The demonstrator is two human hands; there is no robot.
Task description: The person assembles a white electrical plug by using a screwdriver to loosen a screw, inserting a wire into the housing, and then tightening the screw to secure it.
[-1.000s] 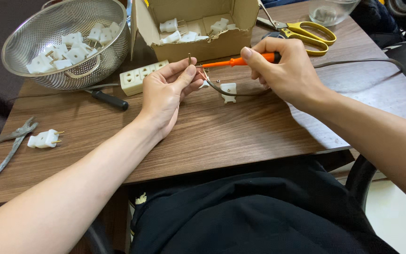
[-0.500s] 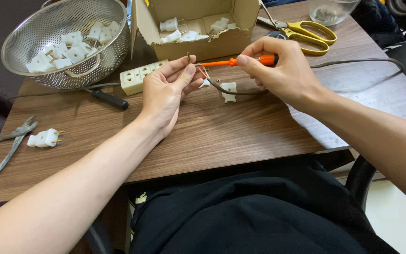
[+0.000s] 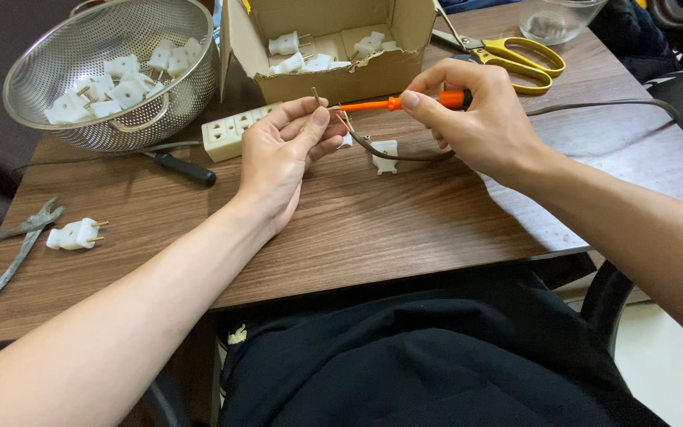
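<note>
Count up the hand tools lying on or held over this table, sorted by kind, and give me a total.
Orange-handled screwdriver, held in the right hand: 1
Black-handled screwdriver: 1
Yellow-handled scissors: 1
Grey pliers at the table's left edge: 1
Total: 4

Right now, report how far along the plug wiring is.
Done, by the look of it: white plugs piled in the metal colander, more in the cardboard box. In hand: the left hand pinches the brown cord's bared end while the right hand works an orange screwdriver at it. Left: a plug half lies open on the table.
</note>
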